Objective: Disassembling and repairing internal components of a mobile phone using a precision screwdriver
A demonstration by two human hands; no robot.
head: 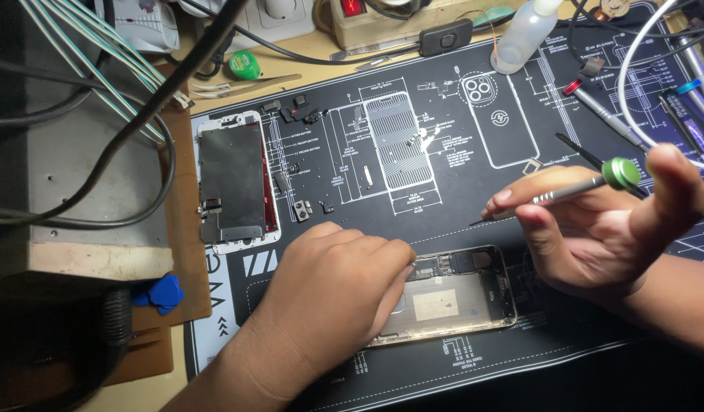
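— Hands first: what has each got?

— Left hand [333,278] lies palm down, fingers curled, pressing on the opened phone body [455,294] that rests on the black repair mat [413,99]. It covers the phone's whole left half, so what sits under the palm is hidden. Whether the fingertips pinch anything at the circuit board near the phone's top edge, I cannot tell.

— And the right?

— Right hand [596,225] hovers just above and to the right of the phone, gripping a slim screwdriver [554,194] with a green cap between thumb and fingers. The index finger sticks up, out of focus and close to the camera. The tip is thin and dark against the mat; whether it touches anything is hard to make out.

— What else lies about?

— A detached screen panel [233,183], back side up, rests at the mat's left edge, with small loose parts [302,210] just beside it, too tiny to name. Blue picks [162,292] sit left of the mat, partly in shadow. A plastic bottle [523,34] at the top is cut off by the frame, and the tools [691,107] at upper right run out of view. Dark cables [138,130] cross the left side, blurring what is behind them.
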